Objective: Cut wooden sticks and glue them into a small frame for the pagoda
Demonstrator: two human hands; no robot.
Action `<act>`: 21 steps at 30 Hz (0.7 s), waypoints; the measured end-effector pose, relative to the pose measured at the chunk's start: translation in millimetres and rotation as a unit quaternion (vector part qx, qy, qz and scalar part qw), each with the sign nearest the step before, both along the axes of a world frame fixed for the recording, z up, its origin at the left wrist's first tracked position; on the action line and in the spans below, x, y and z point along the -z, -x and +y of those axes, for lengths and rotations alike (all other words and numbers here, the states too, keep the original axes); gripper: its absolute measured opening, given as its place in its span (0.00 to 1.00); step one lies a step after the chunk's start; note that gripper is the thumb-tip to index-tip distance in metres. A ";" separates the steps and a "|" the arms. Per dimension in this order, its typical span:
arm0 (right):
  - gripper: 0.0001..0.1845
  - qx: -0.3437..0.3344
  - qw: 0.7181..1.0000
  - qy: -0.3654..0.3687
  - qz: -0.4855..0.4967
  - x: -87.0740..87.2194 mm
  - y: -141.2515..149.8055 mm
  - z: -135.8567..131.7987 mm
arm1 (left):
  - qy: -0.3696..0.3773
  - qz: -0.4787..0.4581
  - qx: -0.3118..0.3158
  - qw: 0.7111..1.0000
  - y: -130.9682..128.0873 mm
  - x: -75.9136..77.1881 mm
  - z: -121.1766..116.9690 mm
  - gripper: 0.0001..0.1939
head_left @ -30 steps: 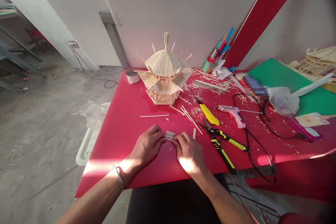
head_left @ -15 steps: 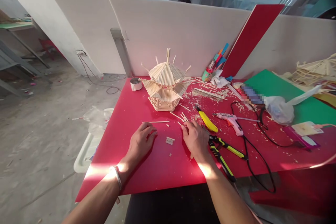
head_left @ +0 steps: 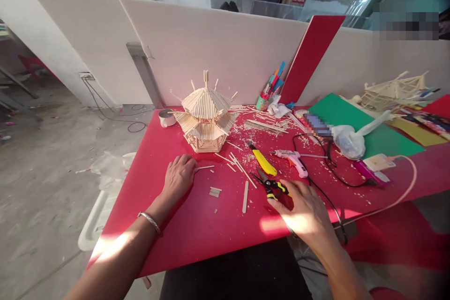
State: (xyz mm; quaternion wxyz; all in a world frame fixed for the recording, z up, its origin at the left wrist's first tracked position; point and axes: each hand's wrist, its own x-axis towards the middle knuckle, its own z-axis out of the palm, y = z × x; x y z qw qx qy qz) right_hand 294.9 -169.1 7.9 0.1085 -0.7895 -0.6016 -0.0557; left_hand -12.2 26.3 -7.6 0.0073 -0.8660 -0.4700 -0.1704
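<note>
My left hand (head_left: 178,176) rests low on the red table (head_left: 197,229). Its fingers are curled over one end of a thin wooden stick (head_left: 204,167), whose other end sticks out to the right. My right hand (head_left: 305,207) is wrapped round the yellow-and-black handles of hand cutters (head_left: 270,184); palm and fingers hide most of the handles. The cutters' jaws point left and away from me. Between the hands lie short flat wood pieces (head_left: 214,191) and a flat craft stick (head_left: 245,197). Beyond them stands a pagoda model of wooden sticks (head_left: 206,122).
A yellow utility knife (head_left: 264,163) and a pink glue gun (head_left: 292,161) with its cable lie beyond the cutters. Loose sticks (head_left: 241,168) and shavings surround them. A can (head_left: 167,118) stands left of the model, a pen holder (head_left: 263,102) at the back, a green board (head_left: 337,108) at right.
My right hand has left the loose sticks and moved right onto the cutters, uncovering the craft stick. My left hand has moved forward over the thin stick's end. The view has turned right.
</note>
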 end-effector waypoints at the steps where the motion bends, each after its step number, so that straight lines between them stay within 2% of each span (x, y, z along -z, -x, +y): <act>1: 0.35 0.006 1.000 0.020 -0.018 3.8 -3.1 -5.8 | 0.002 0.003 -0.002 1.000 -0.5 0.0 -0.3 0.08; 4: 0.43 0.025 0.996 0.080 -0.034 11.7 -7.3 -16.1 | 0.012 0.002 -0.006 1.000 1.0 -2.3 -7.2 0.10; 9: 0.39 0.054 0.993 0.103 0.028 3.5 -7.8 -14.2 | 0.090 -0.058 -0.026 0.994 10.5 -12.8 -35.8 0.09; 12: 0.34 0.088 0.981 0.080 0.155 -4.3 -10.3 -15.9 | 0.116 -0.091 -0.035 0.988 14.1 -16.8 -60.8 0.10; 14: 0.31 0.093 0.940 0.058 0.323 -6.8 -11.3 -19.8 | 0.125 -0.092 -0.065 0.986 12.5 -15.1 -79.2 0.11; 15: 0.30 0.091 0.899 0.048 0.425 -7.5 -10.5 -21.7 | 0.124 -0.087 -0.086 0.985 10.4 -12.7 -88.2 0.12; 16: 0.28 0.084 0.842 0.042 0.531 -8.2 -8.3 -23.0 | 0.114 -0.083 -0.114 0.983 7.5 -9.5 -96.6 0.11; 17: 0.28 0.071 0.770 0.040 0.633 -9.1 -4.7 -23.4 | 0.100 -0.080 -0.135 0.983 4.3 -5.9 -104.1 0.10; 19: 0.28 0.024 0.603 0.060 0.795 -11.9 6.6 -20.6 | 0.034 -0.079 -0.168 0.982 -2.2 1.3 -115.5 0.09; 20: 0.29 -0.010 0.523 0.082 0.848 -13.7 13.5 -17.4 | -0.002 -0.080 -0.164 0.983 -4.9 4.1 -119.3 0.09; 21: 0.31 -0.040 0.462 0.109 0.879 -15.4 20.5 -13.3 | -0.031 -0.079 -0.156 0.984 -6.9 6.1 -122.2 0.09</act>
